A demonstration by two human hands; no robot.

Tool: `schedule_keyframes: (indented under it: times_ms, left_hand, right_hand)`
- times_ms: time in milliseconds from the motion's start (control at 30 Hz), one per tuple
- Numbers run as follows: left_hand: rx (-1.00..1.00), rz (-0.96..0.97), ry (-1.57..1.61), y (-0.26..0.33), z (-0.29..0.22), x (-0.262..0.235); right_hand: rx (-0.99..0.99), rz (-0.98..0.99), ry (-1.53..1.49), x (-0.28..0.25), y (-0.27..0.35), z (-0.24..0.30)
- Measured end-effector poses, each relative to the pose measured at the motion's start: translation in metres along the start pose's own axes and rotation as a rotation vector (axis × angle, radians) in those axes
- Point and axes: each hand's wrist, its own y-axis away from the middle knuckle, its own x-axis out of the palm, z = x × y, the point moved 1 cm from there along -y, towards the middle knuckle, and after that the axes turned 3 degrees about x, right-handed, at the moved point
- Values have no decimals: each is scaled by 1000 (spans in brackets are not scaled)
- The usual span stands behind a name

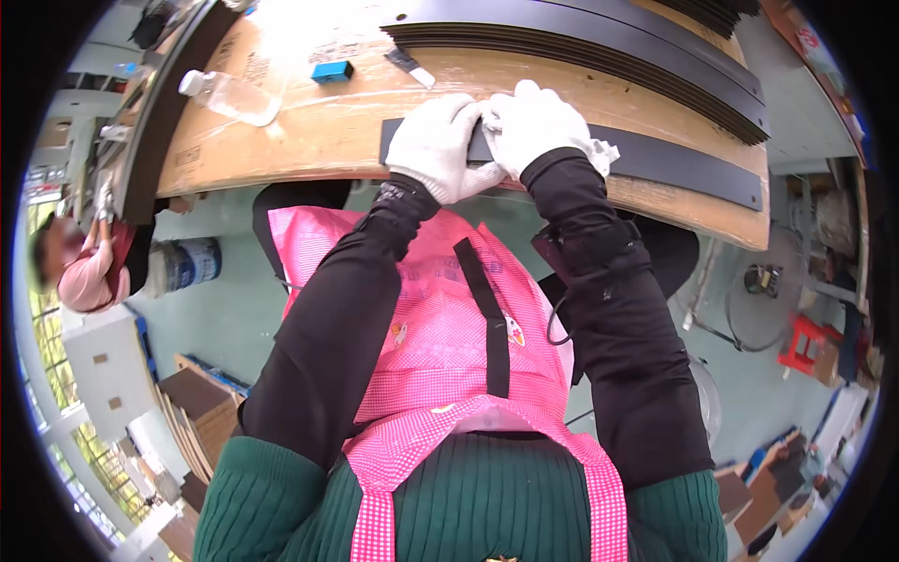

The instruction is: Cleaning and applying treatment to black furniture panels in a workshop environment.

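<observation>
A long, dark grey strip-shaped panel (674, 171) lies flat along the near edge of the table. My left hand (433, 145), in a white knit glove, grips it near its left end, fingers over the top and thumb at the near edge. Close beside it, my right hand (538, 126), gloved too, is closed around a crumpled white cloth (604, 155) and presses on the panel. Part of the cloth sticks out past the wrist; the rest is hidden under the fingers.
Beyond my hands lie a stack of dark panels (599, 56), a blue block (332, 72), a black-and-white tool (410, 69) and a clear plastic bottle (229, 97) on its side. Cardboard (318, 140) covers the table. Another person (94, 267) is at the far left; a red stool (807, 345) stands right.
</observation>
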Motion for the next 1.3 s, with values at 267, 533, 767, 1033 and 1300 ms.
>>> schedule_keyframes:
  times_ms: [267,533,767,1033,1300]
  left_hand:
    - [-17,50,-91,1,6,-6]
    - [89,173,114,-9,29,-6]
    - [-65,416,194,-7,25,-24]
    - [-31,345,111,-5,29,-33]
    - [74,226,61,-1,40,-34]
  right_hand:
    - [80,122,196,-41,4,-79]
    - [-216,-73,-124,24,12,0]
    - [-40,-245,-93,-25,40,-107]
    - [-40,-366,-51,-14,35,-93]
    - [183,-259,84,-7,23,-44]
